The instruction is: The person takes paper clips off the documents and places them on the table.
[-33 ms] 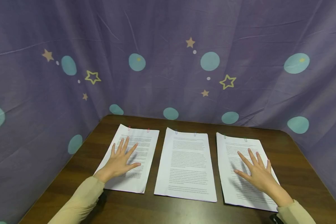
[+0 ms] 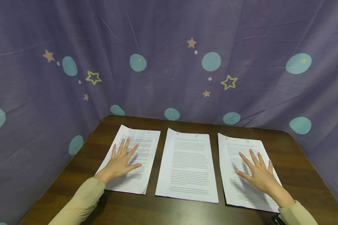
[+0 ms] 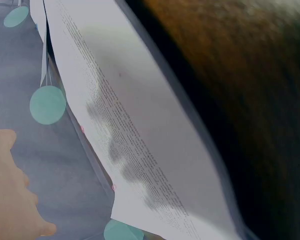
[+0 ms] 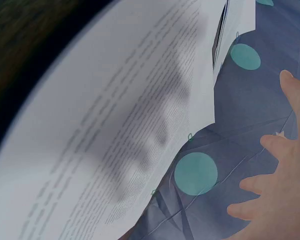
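Three stacks of printed paper lie side by side in the head view. Over the left stack [image 2: 140, 175], which has two red paper clips [image 2: 149, 131] on its far edge, my left hand [image 2: 119, 162] hovers with fingers spread. The middle stack [image 2: 190, 165] carries bluish clips [image 2: 177, 132], and no hand is over it. My right hand [image 2: 259, 175], fingers also fanned out, is above the right stack [image 2: 236, 184] with green clips [image 2: 247, 140]. Both wrist views show a gap between hand and paper, with finger shadows falling on the print. Neither hand holds anything.
The stacks lie on a dark brown wooden table [image 2: 135, 209] with rounded far corners. A purple curtain [image 2: 163, 87] with stars and teal dots hangs behind the table and along its left and right sides.
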Available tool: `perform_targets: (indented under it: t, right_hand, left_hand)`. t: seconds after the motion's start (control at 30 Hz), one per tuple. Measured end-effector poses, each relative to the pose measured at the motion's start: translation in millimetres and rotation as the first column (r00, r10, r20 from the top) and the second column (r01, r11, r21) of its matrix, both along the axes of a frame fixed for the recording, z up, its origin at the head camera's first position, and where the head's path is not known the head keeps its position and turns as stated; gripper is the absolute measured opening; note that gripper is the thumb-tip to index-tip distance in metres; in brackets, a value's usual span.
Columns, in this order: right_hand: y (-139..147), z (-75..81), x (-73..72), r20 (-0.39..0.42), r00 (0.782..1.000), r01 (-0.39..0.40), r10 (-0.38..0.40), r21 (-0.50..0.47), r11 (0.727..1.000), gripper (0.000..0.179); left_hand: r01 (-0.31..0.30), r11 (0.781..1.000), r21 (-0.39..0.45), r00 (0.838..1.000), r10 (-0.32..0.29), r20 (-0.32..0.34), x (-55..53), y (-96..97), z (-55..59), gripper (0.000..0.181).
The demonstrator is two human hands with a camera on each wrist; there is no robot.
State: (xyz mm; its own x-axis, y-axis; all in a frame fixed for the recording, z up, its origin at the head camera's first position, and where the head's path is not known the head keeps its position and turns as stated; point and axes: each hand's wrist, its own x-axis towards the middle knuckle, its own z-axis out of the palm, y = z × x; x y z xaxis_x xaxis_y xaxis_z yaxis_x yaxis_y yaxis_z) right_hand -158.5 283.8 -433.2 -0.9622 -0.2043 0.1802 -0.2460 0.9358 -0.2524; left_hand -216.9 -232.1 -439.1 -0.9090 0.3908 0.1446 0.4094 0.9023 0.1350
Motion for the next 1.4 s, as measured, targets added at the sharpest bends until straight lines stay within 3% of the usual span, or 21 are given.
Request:
perform_targets:
  t: [0.27,0.73,1.03,1.4]
  right_hand:
    - [-18,4.7,-7.6,-0.006,1.000,-0.022,0.022,-0.012,1.000,0.072]
    - [-79,13.2,-32.1,-0.006,0.990,-0.142,0.142,-0.084,0.986,0.069]
    - [-123,16.8,-43.9,-0.013,0.969,-0.245,0.248,-0.209,0.947,0.068]
    - [-179,17.9,-56.9,0.074,0.938,-0.287,0.339,-0.383,0.878,0.066]
  left_hand:
    - [0.004,1.000,-0.007,1.000,-0.004,-0.024,1.7,-5.4,3.1,0.080]
    - [-0.005,1.000,0.028,0.996,0.008,-0.088,4.4,-26.5,5.6,0.073]
    - [-0.040,0.994,0.105,0.989,0.054,-0.138,3.3,-51.9,3.5,0.067]
    - [-0.129,0.971,0.203,0.987,0.146,-0.070,-2.7,-74.2,3.7,0.064]
